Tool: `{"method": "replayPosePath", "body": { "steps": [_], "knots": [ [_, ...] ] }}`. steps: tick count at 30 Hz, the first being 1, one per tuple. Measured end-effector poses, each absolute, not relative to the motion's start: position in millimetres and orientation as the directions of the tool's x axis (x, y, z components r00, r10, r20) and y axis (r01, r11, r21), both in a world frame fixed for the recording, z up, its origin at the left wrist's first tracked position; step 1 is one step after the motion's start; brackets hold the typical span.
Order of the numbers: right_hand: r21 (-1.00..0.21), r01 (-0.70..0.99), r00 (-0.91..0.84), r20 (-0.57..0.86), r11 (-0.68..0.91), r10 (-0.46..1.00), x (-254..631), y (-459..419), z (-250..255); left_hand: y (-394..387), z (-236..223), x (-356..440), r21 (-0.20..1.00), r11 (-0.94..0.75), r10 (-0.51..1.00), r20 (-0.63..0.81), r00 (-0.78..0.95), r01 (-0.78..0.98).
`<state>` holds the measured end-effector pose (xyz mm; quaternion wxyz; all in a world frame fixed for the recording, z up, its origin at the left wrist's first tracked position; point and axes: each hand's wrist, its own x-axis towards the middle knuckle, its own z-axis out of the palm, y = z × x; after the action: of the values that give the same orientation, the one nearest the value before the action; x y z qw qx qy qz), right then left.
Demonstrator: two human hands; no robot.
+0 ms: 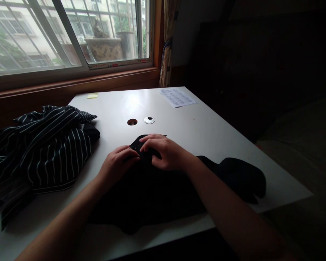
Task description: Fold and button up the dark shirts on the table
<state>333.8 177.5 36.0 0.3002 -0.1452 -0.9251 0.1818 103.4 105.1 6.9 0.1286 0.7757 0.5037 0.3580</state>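
A black garment (152,195) lies spread on the white table (111,119) in front of me, with one dark part reaching out to the right. Its exact kind is hard to tell in the dim light. At its far edge my left hand (121,159) pinches the cloth between thumb and fingers. Close beside it, my right hand (163,150) is bent over the same edge, its fingers curled onto the fabric. A small pale detail shows on the cloth between the two hands.
Piled at the left is a black-and-white striped garment (59,152). Beyond my hands are a round hole (132,122) in the tabletop and a silvery ring-shaped cover (149,120). A printed sheet (178,98) and a yellow note (92,95) lie near the far edge, below the window (111,32).
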Motion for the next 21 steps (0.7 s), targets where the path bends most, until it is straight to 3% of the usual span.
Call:
{"method": "replayPosePath", "body": {
  "steps": [4, 12, 21],
  "knots": [
    [-0.494, 0.152, -0.823, 0.417, 0.856, 0.387, 332.6, 180.4, 31.8, 102.8, 10.0, 103.4, 0.482, -0.451, 0.854, 0.478, 0.206, 0.751],
    [-0.536, 0.086, -0.837, 0.419, 0.84, 0.353, 336.2, 185.2, 33.3, 97.3, 14.0, 108.0, 0.288, -0.531, 0.778, 0.539, 0.324, 0.797],
    [-0.524, 0.138, -0.86, 0.357, 0.841, 0.364, 330.8, 183.2, 29.6, 98.5, 13.0, 111.2, 0.386, -0.483, 0.847, 0.434, 0.307, 0.786]
  ]
}}
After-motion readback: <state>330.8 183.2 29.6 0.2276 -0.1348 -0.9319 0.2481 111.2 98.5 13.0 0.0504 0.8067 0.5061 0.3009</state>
